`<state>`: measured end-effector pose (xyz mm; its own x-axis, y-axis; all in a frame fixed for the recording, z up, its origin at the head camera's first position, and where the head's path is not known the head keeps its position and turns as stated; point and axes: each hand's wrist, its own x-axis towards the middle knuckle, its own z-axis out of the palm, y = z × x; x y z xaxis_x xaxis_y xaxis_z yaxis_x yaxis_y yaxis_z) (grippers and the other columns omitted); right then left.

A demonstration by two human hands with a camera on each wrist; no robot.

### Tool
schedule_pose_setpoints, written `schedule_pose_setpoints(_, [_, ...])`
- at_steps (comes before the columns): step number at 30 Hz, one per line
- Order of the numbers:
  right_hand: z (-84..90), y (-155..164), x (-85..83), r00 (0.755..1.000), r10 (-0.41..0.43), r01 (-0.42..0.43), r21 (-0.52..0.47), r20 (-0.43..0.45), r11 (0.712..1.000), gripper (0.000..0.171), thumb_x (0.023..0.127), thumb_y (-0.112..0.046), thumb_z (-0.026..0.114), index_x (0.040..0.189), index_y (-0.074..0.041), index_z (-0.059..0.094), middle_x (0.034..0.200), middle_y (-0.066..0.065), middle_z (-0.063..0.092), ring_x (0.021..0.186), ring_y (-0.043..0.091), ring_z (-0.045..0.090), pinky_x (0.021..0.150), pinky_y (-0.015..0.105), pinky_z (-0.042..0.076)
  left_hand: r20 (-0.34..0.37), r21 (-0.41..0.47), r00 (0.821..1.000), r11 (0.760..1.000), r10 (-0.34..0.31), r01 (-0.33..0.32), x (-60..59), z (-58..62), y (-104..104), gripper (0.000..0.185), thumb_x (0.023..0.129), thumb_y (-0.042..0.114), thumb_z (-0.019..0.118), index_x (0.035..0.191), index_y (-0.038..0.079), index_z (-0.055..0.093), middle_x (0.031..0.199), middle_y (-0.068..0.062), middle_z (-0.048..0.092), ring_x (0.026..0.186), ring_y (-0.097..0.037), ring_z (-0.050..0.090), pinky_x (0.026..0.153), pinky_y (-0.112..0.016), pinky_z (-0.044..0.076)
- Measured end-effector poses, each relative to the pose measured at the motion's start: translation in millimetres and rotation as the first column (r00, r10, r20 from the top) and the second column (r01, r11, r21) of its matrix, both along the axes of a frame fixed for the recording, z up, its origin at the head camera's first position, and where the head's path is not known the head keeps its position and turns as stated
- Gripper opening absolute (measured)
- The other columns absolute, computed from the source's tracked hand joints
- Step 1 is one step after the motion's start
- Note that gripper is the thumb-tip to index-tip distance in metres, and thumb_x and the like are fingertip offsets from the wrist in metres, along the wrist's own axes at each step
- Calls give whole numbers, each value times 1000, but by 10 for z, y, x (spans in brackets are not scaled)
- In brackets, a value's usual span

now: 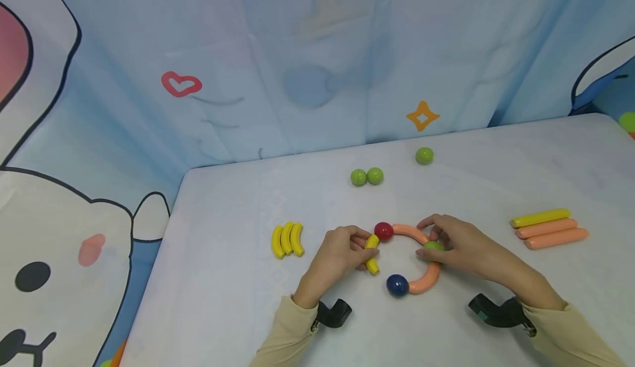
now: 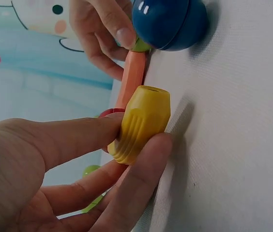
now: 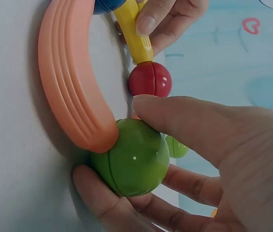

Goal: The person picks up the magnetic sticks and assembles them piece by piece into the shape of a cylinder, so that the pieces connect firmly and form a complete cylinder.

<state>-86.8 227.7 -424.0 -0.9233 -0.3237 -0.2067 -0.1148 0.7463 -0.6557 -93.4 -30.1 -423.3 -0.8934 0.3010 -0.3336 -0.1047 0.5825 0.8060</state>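
Between thumb and fingers, my left hand pinches a short curved yellow stick, its upper end right at a red ball. The left wrist view shows the ribbed yellow stick angled close over the tabletop. My right hand grips a green ball with thumb and fingers. One curved orange stick runs from that ball to the red ball; a second curved orange stick leads to a dark blue ball. These pieces form an arc. The yellow stick's lower end stands apart from the blue ball.
Several curved yellow sticks lie side by side at the left. Two green balls and a single green ball sit farther back. At the right lie a straight yellow stick and two straight orange sticks. A printed curtain hangs behind the table.
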Motion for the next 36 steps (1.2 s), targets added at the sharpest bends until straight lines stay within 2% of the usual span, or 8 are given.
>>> schedule_pose_setpoints(8, [30, -47, 30, 1000, -23, 23, 15, -8, 1000, 57, 91, -30, 82, 130, 6, 59, 98, 7, 59, 87, 22, 55, 68, 30, 50, 13, 4, 1000, 1000, 20, -20, 0, 3, 4, 38, 92, 14, 83, 124, -2, 70, 86, 2, 66, 68, -8, 64, 64, -19, 52])
schedule_pose_setpoints(13, [96, -138, 128, 983, -24, 33, 47, -184, 998, 49, 88, -28, 87, 124, -4, 66, 112, 12, 59, 100, 30, 57, 80, 46, 57, 20, 26, 999, 999, 25, -25, -4, 3, 7, 37, 92, 13, 82, 124, -1, 69, 86, 2, 65, 68, -9, 65, 64, -20, 54])
schedule_pose_setpoints(15, [125, -171, 181, 967, 43, -36, 33, -249, 999, 44, 85, -26, 90, 120, -10, 69, 115, 8, 60, 103, 28, 57, 85, 49, 57, 23, 37, 999, 999, 23, -24, -6, 2, 8, 37, 92, 13, 82, 124, -1, 69, 86, 2, 65, 67, -9, 66, 64, -20, 54])
schedule_pose_setpoints(17, [143, -212, 234, 954, 145, -146, 14, -262, 989, 42, 83, -27, 91, 118, -16, 71, 116, 0, 61, 106, 23, 58, 90, 47, 58, 19, 38, 1000, 999, 22, -23, -6, 4, 6, 36, 92, 12, 82, 123, -1, 69, 86, 2, 66, 67, -8, 66, 63, -20, 54])
schedule_pose_setpoints(20, [132, -267, 312, 916, 307, -310, 31, -259, 950, 41, 82, -26, 92, 117, -24, 71, 116, -10, 60, 105, 15, 57, 90, 37, 59, 9, 38, 1000, 999, 19, -19, -7, 8, 2, 36, 92, 12, 82, 123, -2, 69, 86, 2, 66, 67, -7, 65, 63, -20, 54])
schedule_pose_setpoints(23, [97, -322, 363, 897, 376, -372, 63, -233, 926, 43, 81, -21, 92, 118, -25, 72, 115, -13, 58, 102, 10, 56, 88, 33, 59, -1, 41, 1000, 999, 18, -18, -5, 6, -1, 35, 92, 11, 82, 122, -1, 69, 87, 2, 66, 69, -7, 64, 63, -20, 55])
schedule_pose_setpoints(31, [12, -413, 366, 928, 347, -344, 48, -134, 938, 35, 85, -18, 89, 116, -15, 73, 108, -13, 64, 93, 6, 56, 83, 30, 57, 6, 61, 1000, 998, 29, -29, -14, -9, 2, 32, 91, 9, 82, 119, -2, 70, 87, 1, 66, 70, -7, 64, 62, -20, 57])
schedule_pose_setpoints(36, [0, -469, 336, 931, 333, -334, 17, -148, 942, 33, 87, -16, 87, 116, -11, 73, 104, -11, 63, 87, 3, 55, 79, 25, 57, 22, 67, 999, 997, 33, -35, -27, -20, -8, 32, 91, 9, 82, 119, -2, 70, 87, 1, 66, 70, -8, 64, 62, -21, 58])
